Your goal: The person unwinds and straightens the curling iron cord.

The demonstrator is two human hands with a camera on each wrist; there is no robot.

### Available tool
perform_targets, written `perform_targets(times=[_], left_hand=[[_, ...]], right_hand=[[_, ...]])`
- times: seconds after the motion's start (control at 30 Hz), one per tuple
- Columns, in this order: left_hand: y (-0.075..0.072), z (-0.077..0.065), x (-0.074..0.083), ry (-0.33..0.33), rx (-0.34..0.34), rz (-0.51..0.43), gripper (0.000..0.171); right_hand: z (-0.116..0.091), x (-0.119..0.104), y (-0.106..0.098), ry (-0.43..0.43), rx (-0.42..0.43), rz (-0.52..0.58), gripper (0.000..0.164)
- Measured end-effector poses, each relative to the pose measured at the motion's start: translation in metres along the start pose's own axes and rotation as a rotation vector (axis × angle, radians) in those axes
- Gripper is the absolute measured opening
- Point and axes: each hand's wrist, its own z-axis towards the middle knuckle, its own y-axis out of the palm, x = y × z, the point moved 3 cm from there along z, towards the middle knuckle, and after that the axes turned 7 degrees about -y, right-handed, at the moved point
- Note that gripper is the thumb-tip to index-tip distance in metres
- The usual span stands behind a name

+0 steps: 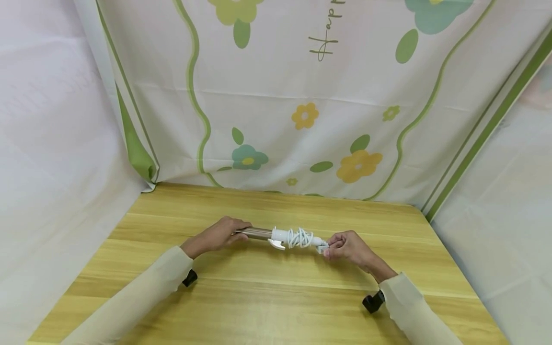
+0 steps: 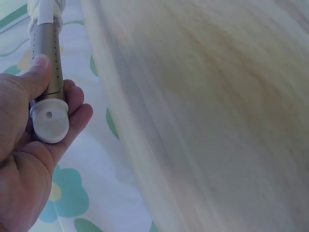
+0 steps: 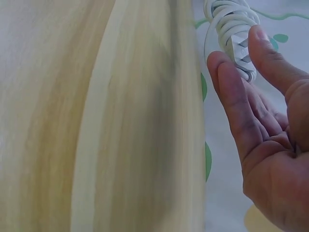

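Observation:
A curling iron (image 1: 280, 235) with a bronze-gold barrel and a white handle is held crosswise over the table. My left hand (image 1: 222, 233) grips the barrel, thumb on top and fingers beneath. The left wrist view shows rows of small holes in the barrel (image 2: 46, 46) and a rounded white end cap (image 2: 50, 121) by the palm. White cord (image 1: 299, 238) is wound in loops around the handle. At the cord end, my right hand (image 1: 351, 249) pinches the pale plug (image 1: 321, 249) between thumb and fingers. In the right wrist view, the plug (image 3: 240, 50) lies against the coiled cord.
Under both hands is a wood-grain table (image 1: 267, 306). A white cloth with flowers (image 1: 258, 110) hangs behind its far edge, and pale cloth sides stand left and right. Black wrist mounts (image 1: 373, 302) sit below the cream sleeves (image 1: 142, 292).

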Motion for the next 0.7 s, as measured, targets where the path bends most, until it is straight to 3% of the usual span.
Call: perform_targets(times=[0.7], left_hand=[[0.0019, -0.0032, 0.003, 0.003, -0.004, 0.006, 0.019]], right_hand=[[0.0046, 0.0047, 0.0062, -0.016, 0.076, 0.022, 0.037]])
